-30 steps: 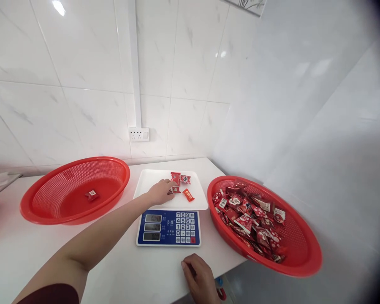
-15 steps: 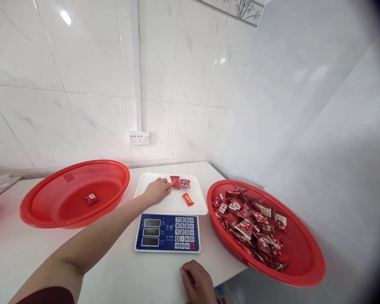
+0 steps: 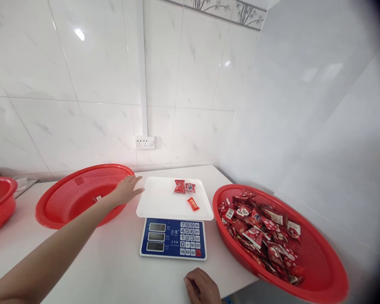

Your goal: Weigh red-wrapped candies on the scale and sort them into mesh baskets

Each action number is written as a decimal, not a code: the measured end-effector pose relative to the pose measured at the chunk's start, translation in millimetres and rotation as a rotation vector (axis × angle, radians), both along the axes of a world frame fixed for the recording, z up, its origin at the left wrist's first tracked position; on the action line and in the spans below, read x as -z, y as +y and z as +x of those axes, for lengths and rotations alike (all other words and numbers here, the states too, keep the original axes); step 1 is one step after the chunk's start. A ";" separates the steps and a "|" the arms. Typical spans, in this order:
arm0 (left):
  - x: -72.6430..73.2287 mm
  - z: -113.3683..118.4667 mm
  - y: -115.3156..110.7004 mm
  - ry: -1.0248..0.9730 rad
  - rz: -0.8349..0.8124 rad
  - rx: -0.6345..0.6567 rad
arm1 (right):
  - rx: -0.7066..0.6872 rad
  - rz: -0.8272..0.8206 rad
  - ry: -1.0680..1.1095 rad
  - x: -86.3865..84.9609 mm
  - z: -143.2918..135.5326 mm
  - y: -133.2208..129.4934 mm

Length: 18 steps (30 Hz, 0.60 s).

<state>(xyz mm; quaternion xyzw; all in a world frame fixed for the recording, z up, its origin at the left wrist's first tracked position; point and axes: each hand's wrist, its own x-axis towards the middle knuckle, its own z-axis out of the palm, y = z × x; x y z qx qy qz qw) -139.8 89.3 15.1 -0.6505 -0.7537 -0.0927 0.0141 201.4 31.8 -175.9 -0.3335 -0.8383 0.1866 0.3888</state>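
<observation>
My left hand (image 3: 128, 188) hovers by the right rim of the left red basket (image 3: 52, 209), its fingers spread and nothing visible in them. Just right of its fingertips is the white weighing tray (image 3: 160, 202) of a digital scale (image 3: 173, 238). Three small red packets lie on that tray: two side by side, a packet (image 3: 179, 186) and another packet (image 3: 190, 187), and an orange-red packet (image 3: 193, 204) nearer the front. Inside the left basket a packet (image 3: 98, 198) is partly hidden by my forearm. My right hand (image 3: 203, 287) rests curled closed at the table's front edge, below the scale.
A red basket (image 3: 323, 270) heaped with red wrapped packets (image 3: 266, 232) stands on the right, overhanging the table corner. Another red basket (image 3: 1, 211) is cut off at the left edge. A wall socket (image 3: 145, 142) sits on the tiled wall behind the white table (image 3: 120, 261).
My left hand has moved left off the scale tray toward the left basket, its fingers spreading. The packets on the tray stay in place. The whole view has shifted slightly; my right hand remains curled.
</observation>
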 end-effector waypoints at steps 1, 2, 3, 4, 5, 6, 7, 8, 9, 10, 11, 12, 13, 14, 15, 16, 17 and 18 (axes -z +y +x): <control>4.2 15.8 12.2 -0.004 -0.016 0.071 | 0.003 -0.002 0.001 -0.2 -0.2 -0.1; 7.6 33.0 25.3 -0.006 -0.028 0.144 | 0.006 -0.005 0.001 -0.4 -0.3 -0.3; 10.2 50.6 38.7 -0.007 -0.039 0.218 | 0.008 -0.008 0.001 -0.6 -0.3 -0.3; 12.0 68.1 52.0 -0.008 -0.047 0.287 | 0.009 -0.011 0.004 -0.9 -0.3 -0.4; 13.4 84.7 64.8 -0.008 -0.051 0.346 | 0.011 -0.014 0.010 -1.1 -0.2 -0.4; 14.6 100.0 76.7 -0.008 -0.055 0.394 | 0.013 -0.018 0.018 -1.3 -0.2 -0.4; 16.0 113.6 87.5 -0.005 -0.056 0.433 | 0.016 -0.020 0.025 -1.5 -0.1 -0.3; 17.7 125.3 96.8 -0.001 -0.052 0.463 | 0.020 -0.021 0.029 -1.8 -0.1 -0.2; 19.8 134.9 104.7 0.005 -0.047 0.483 | 0.025 -0.020 0.028 -2.1 -0.2 -0.1; 22.3 142.3 111.0 0.014 -0.039 0.494 | 0.029 -0.017 0.025 -2.4 -0.2 0.0; 25.0 147.6 115.7 0.025 -0.029 0.496 | 0.031 -0.012 0.021 -2.7 -0.3 0.1; 27.7 150.7 118.9 0.037 -0.017 0.491 | 0.032 -0.008 0.018 -3.0 -0.3 0.2; 30.1 151.8 120.6 0.049 -0.005 0.479 | 0.030 -0.004 0.015 -3.3 -0.3 0.3; 31.9 151.0 121.1 0.060 0.006 0.464 | 0.028 -0.001 0.012 -3.5 -0.3 0.3; 32.9 148.7 120.5 0.069 0.017 0.448 | 0.026 0.002 0.011 -3.7 -0.2 0.2; 33.1 145.0 118.9 0.075 0.026 0.430 | 0.024 0.003 0.011 -3.8 -0.1 0.1; 32.3 140.3 116.6 0.076 0.032 0.411 | 0.023 0.004 0.011 -3.8 0.1 -0.1; 30.6 134.7 113.6 0.074 0.037 0.388 | 0.024 0.005 0.012 -3.8 0.2 -0.3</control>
